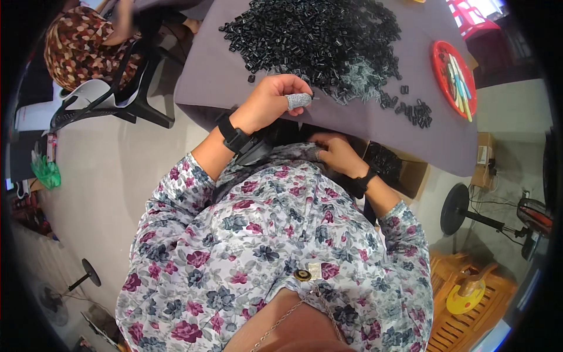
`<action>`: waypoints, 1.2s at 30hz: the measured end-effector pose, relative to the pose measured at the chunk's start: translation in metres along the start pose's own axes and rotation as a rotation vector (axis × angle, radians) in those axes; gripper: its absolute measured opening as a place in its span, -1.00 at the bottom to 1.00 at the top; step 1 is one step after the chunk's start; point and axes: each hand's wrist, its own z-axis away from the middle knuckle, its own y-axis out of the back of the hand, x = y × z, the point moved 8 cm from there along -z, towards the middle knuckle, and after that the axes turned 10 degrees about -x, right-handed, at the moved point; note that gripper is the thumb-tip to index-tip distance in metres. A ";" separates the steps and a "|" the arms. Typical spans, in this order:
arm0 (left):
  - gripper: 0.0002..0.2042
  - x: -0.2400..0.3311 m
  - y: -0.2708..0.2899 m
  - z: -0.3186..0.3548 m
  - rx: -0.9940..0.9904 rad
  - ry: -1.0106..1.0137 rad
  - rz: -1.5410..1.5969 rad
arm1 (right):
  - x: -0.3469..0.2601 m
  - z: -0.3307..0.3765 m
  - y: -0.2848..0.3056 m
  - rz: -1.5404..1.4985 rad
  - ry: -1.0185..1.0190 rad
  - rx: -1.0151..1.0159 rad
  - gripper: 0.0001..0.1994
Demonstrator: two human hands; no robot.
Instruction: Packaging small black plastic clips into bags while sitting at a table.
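My left hand is raised at the near edge of the table, its fingers pinched together. Grey wrapping covers one of its fingers. A small dark piece, too small to make out well, shows at the fingertips. Just beyond lies a big heap of small black plastic pieces, with a patch of clear thin plastic pieces at its near side. My right hand is low at my lap, below the table edge. Its fingers are partly hidden in shadow, so whether they hold anything does not show.
A grey cloth covers the table. Loose black pieces lie near its right side, beside a red plate holding several pen-like tools. Under the table edge stands an open cardboard box with black contents. Another person sits at the far left.
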 end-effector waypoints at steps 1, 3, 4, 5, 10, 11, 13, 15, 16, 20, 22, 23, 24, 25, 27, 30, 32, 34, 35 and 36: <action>-0.88 0.001 0.000 0.000 -0.001 0.002 -0.016 | 0.001 0.003 0.002 0.019 0.112 0.056 -0.68; -0.88 0.002 0.000 -0.002 -0.004 -0.001 -0.035 | 0.019 -0.005 -0.001 0.060 0.269 0.103 -0.68; -0.88 0.001 0.001 -0.001 -0.004 -0.002 -0.036 | 0.009 -0.004 -0.003 0.074 0.350 0.121 -0.68; -0.87 -0.001 0.003 0.000 -0.003 -0.003 -0.038 | 0.011 -0.005 -0.004 -0.017 0.286 0.056 -0.67; -0.86 0.000 0.003 -0.001 -0.006 -0.017 -0.020 | 0.013 0.000 0.000 -0.301 0.240 -0.044 -0.65; -0.87 -0.001 0.003 -0.001 -0.008 -0.019 -0.028 | 0.016 0.001 -0.002 -0.357 0.196 -0.061 -0.66; -0.87 -0.001 0.001 -0.002 -0.014 -0.015 -0.040 | 0.016 0.007 -0.004 -0.470 0.107 -0.092 -0.68; -0.87 0.000 0.002 0.000 0.001 -0.005 -0.048 | 0.006 0.012 -0.004 -0.435 0.072 -0.103 -0.72; -0.87 0.001 0.002 0.001 -0.001 -0.012 -0.047 | 0.005 0.013 -0.006 -0.420 0.054 -0.108 -0.74; -0.86 -0.001 0.003 -0.001 -0.010 -0.027 -0.059 | 0.007 0.008 -0.006 -0.417 0.070 -0.121 -0.75; -0.86 0.000 0.003 0.000 -0.013 -0.025 -0.068 | 0.003 0.008 -0.007 -0.420 0.076 -0.142 -0.73; -0.86 0.001 0.003 0.000 -0.014 -0.023 -0.070 | 0.004 0.009 -0.007 -0.448 0.053 -0.133 -0.73; -0.86 0.002 0.002 0.000 -0.014 -0.021 -0.071 | 0.005 0.010 -0.008 -0.475 0.029 -0.124 -0.73; -0.86 0.002 0.002 0.000 -0.016 -0.024 -0.067 | 0.006 0.010 -0.008 -0.502 0.006 -0.115 -0.73; -0.86 0.002 0.002 0.000 -0.020 -0.029 -0.057 | 0.007 0.010 -0.009 -0.529 -0.023 -0.109 -0.75; -0.86 0.002 0.002 0.000 -0.005 -0.018 -0.072 | 0.009 0.007 -0.012 -0.512 0.037 -0.172 -0.79; -0.86 0.001 0.003 0.000 -0.012 -0.028 -0.076 | 0.008 0.004 -0.016 -0.470 0.103 -0.219 -0.82; -0.85 0.002 0.003 0.000 -0.009 -0.032 -0.067 | 0.003 0.000 -0.021 -0.416 0.161 -0.247 -0.83; -0.85 0.002 0.002 0.000 -0.003 -0.031 -0.056 | 0.002 0.000 -0.024 -0.407 0.150 -0.273 -0.83; -0.85 0.003 0.002 0.000 0.003 -0.030 -0.045 | 0.000 -0.001 -0.028 -0.399 0.139 -0.299 -0.83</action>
